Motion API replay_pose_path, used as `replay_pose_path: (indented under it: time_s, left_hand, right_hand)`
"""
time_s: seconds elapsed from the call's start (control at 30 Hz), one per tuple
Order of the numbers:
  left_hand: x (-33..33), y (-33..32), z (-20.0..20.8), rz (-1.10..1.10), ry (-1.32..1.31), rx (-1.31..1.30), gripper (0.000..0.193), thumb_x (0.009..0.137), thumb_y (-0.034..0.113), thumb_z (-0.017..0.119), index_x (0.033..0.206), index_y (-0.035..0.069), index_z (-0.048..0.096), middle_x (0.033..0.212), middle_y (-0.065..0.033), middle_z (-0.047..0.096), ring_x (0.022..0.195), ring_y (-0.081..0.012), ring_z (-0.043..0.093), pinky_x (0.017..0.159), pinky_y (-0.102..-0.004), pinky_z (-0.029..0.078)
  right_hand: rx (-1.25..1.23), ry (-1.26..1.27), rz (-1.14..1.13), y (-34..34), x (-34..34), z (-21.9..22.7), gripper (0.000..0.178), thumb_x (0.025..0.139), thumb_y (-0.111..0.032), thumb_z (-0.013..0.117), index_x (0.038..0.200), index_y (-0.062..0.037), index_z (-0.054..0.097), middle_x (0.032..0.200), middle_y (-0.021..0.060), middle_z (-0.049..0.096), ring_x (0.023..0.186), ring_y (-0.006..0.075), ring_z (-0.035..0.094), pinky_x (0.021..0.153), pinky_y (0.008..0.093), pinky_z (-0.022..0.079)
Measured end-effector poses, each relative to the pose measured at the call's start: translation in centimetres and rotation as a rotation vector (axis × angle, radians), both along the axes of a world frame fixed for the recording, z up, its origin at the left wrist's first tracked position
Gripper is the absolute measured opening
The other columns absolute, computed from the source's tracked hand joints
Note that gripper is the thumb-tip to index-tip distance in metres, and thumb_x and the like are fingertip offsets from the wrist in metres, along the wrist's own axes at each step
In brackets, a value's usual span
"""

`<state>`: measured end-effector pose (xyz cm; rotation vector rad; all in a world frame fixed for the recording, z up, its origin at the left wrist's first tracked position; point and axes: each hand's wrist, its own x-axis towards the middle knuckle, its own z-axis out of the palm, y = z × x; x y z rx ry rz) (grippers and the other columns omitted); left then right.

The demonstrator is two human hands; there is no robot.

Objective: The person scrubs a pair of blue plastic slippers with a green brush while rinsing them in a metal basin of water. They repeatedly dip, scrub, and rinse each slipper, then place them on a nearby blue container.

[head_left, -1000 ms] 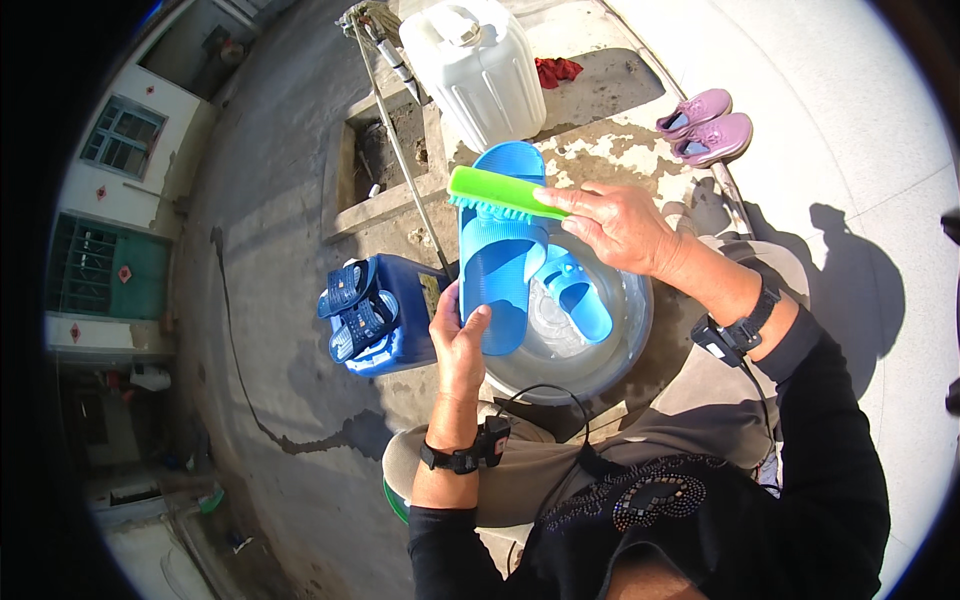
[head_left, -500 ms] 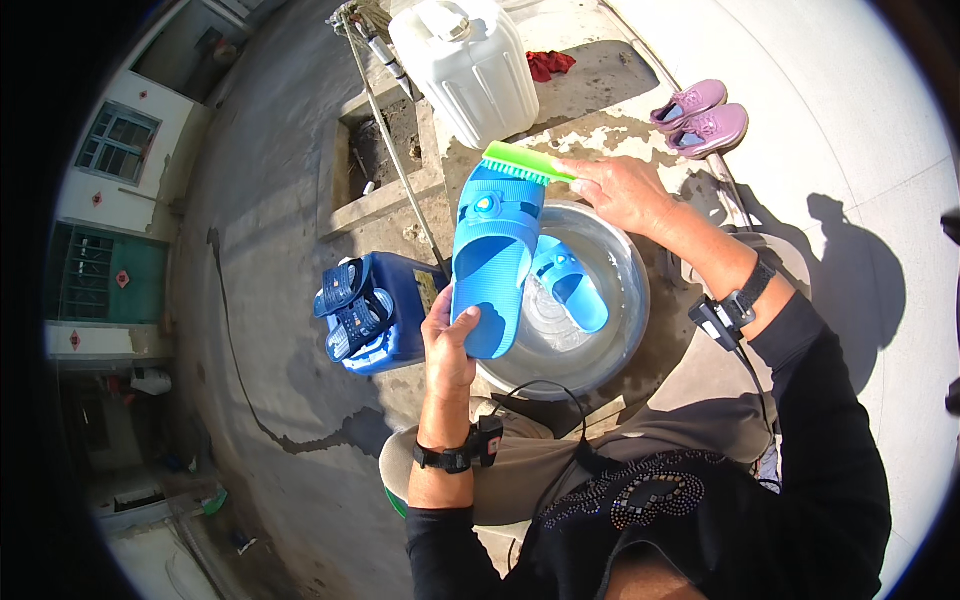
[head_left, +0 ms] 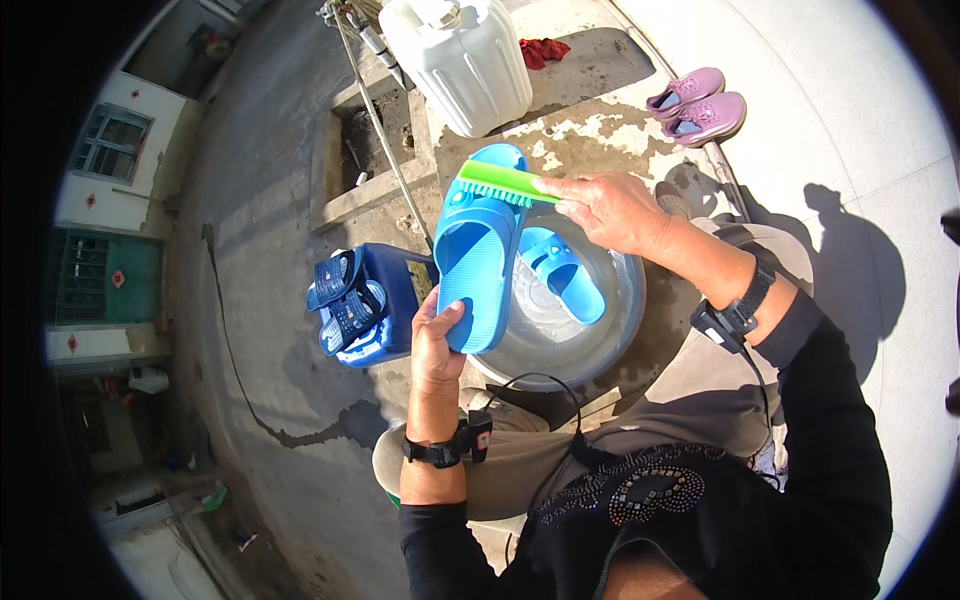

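Note:
My left hand [head_left: 437, 338] grips the heel end of a blue slipper [head_left: 471, 270], thumb on the footbed, holding it tilted up over the left side of a metal basin [head_left: 628, 335]. My right hand [head_left: 612, 211] is closed on the handle of a bright green scrubbing brush [head_left: 505, 181]. The brush's bristles face down and lie across the slipper's strap, hiding part of it. A second blue slipper [head_left: 566, 277] rests inside the basin, in what looks like shallow water.
Left of the basin, a pair of dark blue slippers [head_left: 345, 298] sits on a blue plastic container [head_left: 392, 290]. A white jerrycan [head_left: 462, 70] stands beyond, beside a red cloth [head_left: 543, 52]. Pink shoes [head_left: 700, 110] are at the far right. A thin pole [head_left: 385, 140] leans near a concrete pit [head_left: 372, 150].
The brush has moved from the slipper's toe edge down and left onto the strap. The held slipper has shifted slightly left and up in view.

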<state>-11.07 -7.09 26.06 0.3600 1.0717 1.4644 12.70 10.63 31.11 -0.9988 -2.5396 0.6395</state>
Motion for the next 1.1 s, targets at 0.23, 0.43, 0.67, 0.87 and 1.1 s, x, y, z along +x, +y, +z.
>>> replay_pose_path:
  time_s: [0.23,0.43,0.67,0.87,1.1]
  left_hand:
    - [0.0,0.0,0.4,-0.019,0.002,-0.034,0.048,0.080,0.001,0.062,0.125,-0.007,0.048,0.108,-0.0140,0.063,0.093,-0.0211,0.064,0.085,-0.0323,0.052]
    - [-0.5,-0.2,-0.5,-0.007,0.045,-0.090,0.042,0.081,0.000,0.061,0.122,-0.008,0.051,0.104,-0.0136,0.064,0.088,-0.0203,0.064,0.081,-0.0305,0.053]
    - [-0.6,0.0,-9.1,0.241,0.231,-0.502,0.038,0.084,0.004,0.062,0.118,-0.005,0.051,0.103,-0.0160,0.063,0.084,-0.0284,0.066,0.069,-0.0446,0.057]
    - [1.6,0.8,-18.0,0.190,0.305,-0.785,0.058,0.080,0.016,0.069,0.131,0.003,0.045,0.109,-0.0136,0.060,0.093,-0.0286,0.062,0.067,-0.0487,0.051]
    - [4.4,1.6,-20.5,-0.251,1.145,-0.912,0.115,0.060,0.039,0.085,0.149,0.013,0.016,0.150,-0.0242,0.018,0.133,-0.0443,0.030,0.103,-0.0482,0.039]
  right_hand:
    - [0.173,-0.042,-0.132,1.2,0.5,-1.3,0.040,0.086,-0.024,0.060,0.126,-0.0247,0.059,0.075,0.0125,0.061,0.067,0.0303,0.062,0.059,0.0415,0.050]
    - [0.358,-0.213,-0.295,2.5,1.1,-0.5,0.034,0.085,-0.024,0.060,0.119,-0.0224,0.062,0.075,0.0102,0.064,0.070,0.0272,0.065,0.058,0.0428,0.051]
    - [0.008,0.158,-0.189,1.7,1.3,1.5,0.037,0.092,-0.017,0.056,0.129,-0.0176,0.058,0.104,0.0108,0.069,0.080,0.0228,0.067,0.073,0.0317,0.053]
    - [-0.053,0.446,-0.108,2.5,1.2,0.7,0.034,0.090,-0.018,0.058,0.124,-0.0156,0.061,0.096,0.0146,0.069,0.071,0.0224,0.064,0.069,0.0331,0.050]
    - [-0.579,-0.167,-0.244,1.0,-0.1,-10.8,0.056,0.073,-0.035,0.075,0.120,-0.0077,0.060,0.107,0.0175,0.066,0.098,0.0277,0.064,0.083,0.0377,0.049]
